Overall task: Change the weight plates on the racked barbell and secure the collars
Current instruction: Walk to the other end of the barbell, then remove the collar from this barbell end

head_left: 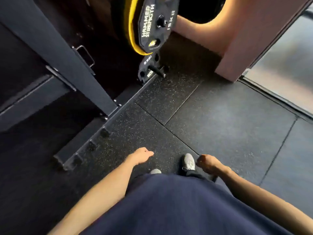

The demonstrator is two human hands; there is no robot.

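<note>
Speckled rubber floor (169, 106) beside a rack upright (55, 48). Stored weight plates (152, 26) hang ahead and slightly left, nearer the empty, loosely open left hand (140, 156); right hand (205, 162) curled, also empty.

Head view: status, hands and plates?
Left hand empty, open; right hand empty, loosely fisted. Black plate over yellow plate, untouched. Nothing blocking.
</note>
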